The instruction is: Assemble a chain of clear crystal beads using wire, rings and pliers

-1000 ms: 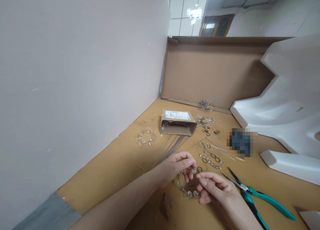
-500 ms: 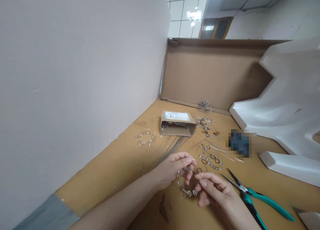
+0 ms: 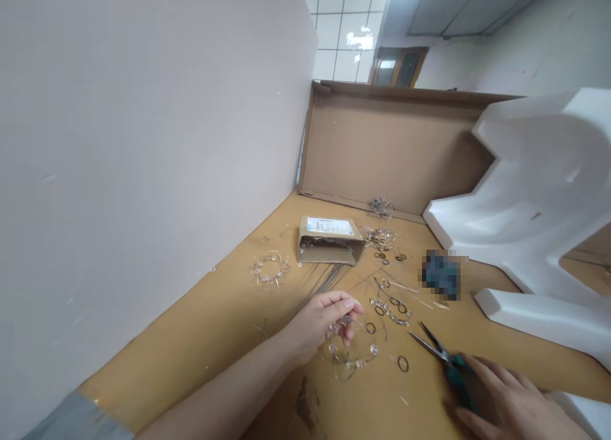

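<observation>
My left hand (image 3: 337,319) pinches a ring of wire strung with clear beads (image 3: 354,363), its lower loop hanging free over the table. My right hand (image 3: 510,395), somewhat blurred, is closed around the green handles of the needle-nose pliers (image 3: 446,357). The pliers lie at the lower right with their jaws slightly apart, pointing up and left. Most of the handles is hidden beneath the fingers. Between my hands are dark small rings (image 3: 403,363). Just beyond lies a curved strand of clear beads (image 3: 396,316).
A small open cardboard box (image 3: 329,252) holds beads, with dark wires (image 3: 329,277) in front. To its left lies another beaded ring (image 3: 270,269). Beaded pieces (image 3: 380,237) lie right of the box. White foam (image 3: 525,191) and a cardboard wall (image 3: 391,147) border the table.
My right hand has let go of the beaded ring and moved right and down onto the pliers. My left hand still pinches the ring. The view has shifted slightly.
</observation>
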Demonstrator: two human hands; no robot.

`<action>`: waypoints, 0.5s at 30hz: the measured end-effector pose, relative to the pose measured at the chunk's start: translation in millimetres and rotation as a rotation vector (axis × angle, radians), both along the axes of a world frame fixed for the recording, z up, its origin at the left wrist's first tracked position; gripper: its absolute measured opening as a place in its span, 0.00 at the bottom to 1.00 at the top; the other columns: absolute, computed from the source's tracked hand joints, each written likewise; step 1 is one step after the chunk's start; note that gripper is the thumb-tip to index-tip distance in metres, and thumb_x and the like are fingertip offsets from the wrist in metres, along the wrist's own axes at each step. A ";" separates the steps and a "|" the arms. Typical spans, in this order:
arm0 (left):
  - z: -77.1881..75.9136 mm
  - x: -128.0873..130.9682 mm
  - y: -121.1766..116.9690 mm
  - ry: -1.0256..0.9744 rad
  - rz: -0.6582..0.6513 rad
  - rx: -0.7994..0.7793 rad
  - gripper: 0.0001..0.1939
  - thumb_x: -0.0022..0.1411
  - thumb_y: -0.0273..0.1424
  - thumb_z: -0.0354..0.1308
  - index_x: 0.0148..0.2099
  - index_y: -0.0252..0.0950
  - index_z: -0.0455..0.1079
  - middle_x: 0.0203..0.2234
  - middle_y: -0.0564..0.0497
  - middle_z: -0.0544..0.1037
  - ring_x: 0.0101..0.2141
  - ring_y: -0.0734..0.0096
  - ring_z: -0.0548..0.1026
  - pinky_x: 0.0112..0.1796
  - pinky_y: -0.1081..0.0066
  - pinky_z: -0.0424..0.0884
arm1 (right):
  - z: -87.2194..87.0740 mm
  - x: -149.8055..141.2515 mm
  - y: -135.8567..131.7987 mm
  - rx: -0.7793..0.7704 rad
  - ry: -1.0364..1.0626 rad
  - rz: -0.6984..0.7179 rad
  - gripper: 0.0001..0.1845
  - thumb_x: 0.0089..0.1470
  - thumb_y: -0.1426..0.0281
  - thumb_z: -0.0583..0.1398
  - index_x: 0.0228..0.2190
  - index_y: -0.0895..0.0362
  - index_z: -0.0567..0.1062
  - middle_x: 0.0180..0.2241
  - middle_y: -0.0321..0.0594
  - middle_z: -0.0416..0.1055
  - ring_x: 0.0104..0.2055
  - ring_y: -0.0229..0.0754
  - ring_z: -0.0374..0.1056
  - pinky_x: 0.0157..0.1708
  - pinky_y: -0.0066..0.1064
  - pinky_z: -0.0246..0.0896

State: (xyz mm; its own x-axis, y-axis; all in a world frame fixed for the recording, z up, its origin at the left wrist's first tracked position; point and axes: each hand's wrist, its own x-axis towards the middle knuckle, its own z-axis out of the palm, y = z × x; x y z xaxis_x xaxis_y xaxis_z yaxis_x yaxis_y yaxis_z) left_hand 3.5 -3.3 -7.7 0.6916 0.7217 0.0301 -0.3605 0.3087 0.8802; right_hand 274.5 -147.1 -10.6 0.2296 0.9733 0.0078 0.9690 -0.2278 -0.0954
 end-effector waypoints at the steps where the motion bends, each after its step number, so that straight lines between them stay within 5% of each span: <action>1: 0.1 0.3 -0.3 0.001 -0.001 0.002 0.15 0.52 0.39 0.60 0.32 0.30 0.70 0.23 0.54 0.66 0.19 0.80 0.67 0.20 0.77 0.65 | -1.5 4.4 -4.3 -0.049 -0.077 -0.007 0.33 0.41 0.58 0.58 0.49 0.61 0.71 0.49 0.53 0.69 0.48 0.61 0.66 0.45 0.49 0.61; 8: -1.9 1.1 -0.6 0.007 0.001 0.013 0.15 0.52 0.40 0.60 0.32 0.30 0.70 0.22 0.54 0.67 0.19 0.80 0.67 0.20 0.77 0.64 | -0.7 -5.3 -0.7 -0.142 -0.257 0.060 0.33 0.41 0.71 0.54 0.52 0.67 0.67 0.49 0.57 0.69 0.45 0.57 0.69 0.43 0.45 0.62; 11: -3.6 1.8 0.5 0.007 0.000 0.018 0.16 0.52 0.40 0.60 0.32 0.30 0.70 0.21 0.54 0.67 0.19 0.80 0.67 0.20 0.78 0.64 | -1.1 -3.0 6.7 -0.128 -0.284 0.012 0.24 0.42 0.76 0.52 0.43 0.63 0.73 0.37 0.54 0.74 0.37 0.55 0.72 0.34 0.44 0.65; 15: -5.0 2.8 2.3 0.008 0.018 0.006 0.16 0.50 0.41 0.61 0.31 0.30 0.70 0.21 0.54 0.67 0.18 0.81 0.67 0.19 0.78 0.64 | -5.2 15.4 8.7 -0.003 -0.182 -0.023 0.13 0.48 0.70 0.50 0.32 0.55 0.73 0.29 0.45 0.75 0.28 0.51 0.73 0.26 0.38 0.64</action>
